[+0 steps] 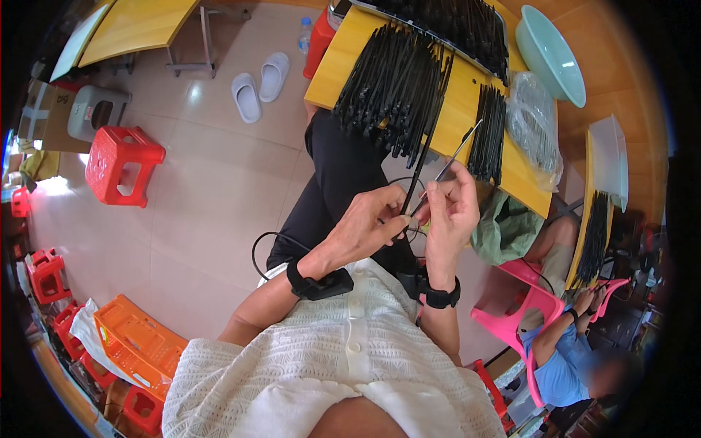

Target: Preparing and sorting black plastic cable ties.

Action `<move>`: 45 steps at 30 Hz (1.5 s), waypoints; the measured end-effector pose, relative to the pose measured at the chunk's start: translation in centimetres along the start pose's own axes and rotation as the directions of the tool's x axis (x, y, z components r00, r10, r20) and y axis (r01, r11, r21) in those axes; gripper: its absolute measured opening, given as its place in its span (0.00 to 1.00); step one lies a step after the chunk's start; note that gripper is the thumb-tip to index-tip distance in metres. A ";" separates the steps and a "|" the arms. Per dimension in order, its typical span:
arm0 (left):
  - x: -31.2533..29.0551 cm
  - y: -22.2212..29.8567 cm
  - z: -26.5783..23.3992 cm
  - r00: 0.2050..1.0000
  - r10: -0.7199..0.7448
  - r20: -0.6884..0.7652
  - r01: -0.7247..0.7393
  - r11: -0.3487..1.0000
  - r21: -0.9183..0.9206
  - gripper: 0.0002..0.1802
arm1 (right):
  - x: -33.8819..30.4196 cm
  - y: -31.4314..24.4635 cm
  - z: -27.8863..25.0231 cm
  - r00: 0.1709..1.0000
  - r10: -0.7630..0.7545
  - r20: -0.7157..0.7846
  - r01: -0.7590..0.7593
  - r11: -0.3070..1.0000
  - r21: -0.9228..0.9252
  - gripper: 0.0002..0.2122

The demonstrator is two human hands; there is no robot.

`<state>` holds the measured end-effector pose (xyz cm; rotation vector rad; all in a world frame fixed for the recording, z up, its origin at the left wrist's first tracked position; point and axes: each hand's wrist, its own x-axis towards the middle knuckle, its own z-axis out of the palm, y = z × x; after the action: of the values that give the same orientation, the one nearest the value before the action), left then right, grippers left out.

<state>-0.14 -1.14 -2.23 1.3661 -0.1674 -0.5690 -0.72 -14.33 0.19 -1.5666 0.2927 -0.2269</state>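
My left hand (pixel 369 220) pinches the lower end of a thin black cable (pixel 419 169), which runs up toward the table. Close beside it, my right hand (pixel 450 208) is closed around a slim pointed metal tool (pixel 458 151) that looks like tweezers, its tip angled up and right. The two hands nearly meet above my lap, and the cable's end is mostly hidden by my fingers. Just beyond them, a thick bundle of black cables (pixel 391 84) hangs over the yellow table's (pixel 321 91) near edge. A smaller black bundle (pixel 487 135) lies to its right.
At the table's back is a tray (pixel 445 25) full of black cables. A clear plastic bag (pixel 533 120) and a pale green basin (pixel 551 55) stand right. A green sack (pixel 507 228) hangs below. A co-worker (pixel 558 350) sits at right; a red stool (pixel 123 166) stands left.
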 end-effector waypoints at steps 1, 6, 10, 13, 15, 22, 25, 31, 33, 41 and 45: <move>0.0 0.1 0.1 0.999 0.020 -0.029 -0.020 1.000 -0.014 0.07 | 0.1 0.1 -0.1 1.000 -0.025 0.010 0.025 0.999 -0.037 0.19; 0.1 -0.4 0.2 0.995 0.093 -0.040 -0.087 0.988 0.127 0.07 | 0.1 1.4 -0.2 0.990 -0.136 -0.023 0.129 0.974 -0.185 0.16; 0.3 -0.6 0.4 0.956 0.286 -0.065 -0.249 0.909 0.333 0.08 | 0.2 1.6 -0.2 0.959 -0.279 -0.057 0.217 0.847 -0.485 0.16; 0.3 -0.6 0.4 0.955 0.284 -0.086 -0.236 0.903 0.359 0.09 | 0.4 1.6 -0.1 0.968 -0.233 -0.094 0.174 0.891 -0.420 0.13; 0.3 -0.6 0.2 0.965 0.253 -0.064 -0.220 0.921 0.322 0.08 | 0.6 1.1 -0.3 0.982 -0.159 -0.104 0.125 0.954 -0.273 0.11; 0.7 -0.7 -0.2 0.999 -0.013 0.037 0.014 0.999 -0.051 0.08 | 0.8 1.2 -1.2 0.996 -0.076 -0.038 0.076 0.997 -0.017 0.08; 0.6 -0.8 -0.3 0.999 -0.019 0.043 0.023 0.996 -0.087 0.08 | 0.9 1.3 -1.3 0.998 -0.063 -0.001 0.062 0.997 -0.040 0.09; 0.4 -0.7 -0.6 0.996 -0.050 0.074 0.050 0.999 -0.006 0.08 | 0.8 1.3 -1.5 0.996 -0.075 0.040 0.078 0.992 -0.095 0.11; 0.4 -0.6 -0.6 0.997 -0.030 0.070 0.030 1.000 -0.007 0.07 | 0.8 1.2 -1.5 0.997 -0.069 0.045 0.073 0.993 -0.091 0.11; 1.1 -2.0 -0.3 0.997 0.053 0.057 -0.041 0.979 -0.201 0.03 | 1.1 1.3 -1.8 0.984 -0.073 0.161 0.081 0.996 -0.048 0.13; 1.2 -1.8 -0.5 0.999 0.054 0.006 -0.051 0.971 -0.234 0.03 | 0.7 1.6 -1.4 0.983 -0.034 0.179 0.035 0.999 -0.001 0.14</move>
<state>0.61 -1.48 -4.27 1.1263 -0.1409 -0.5351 -0.57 -15.87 -1.43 -1.5852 0.1248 -0.1112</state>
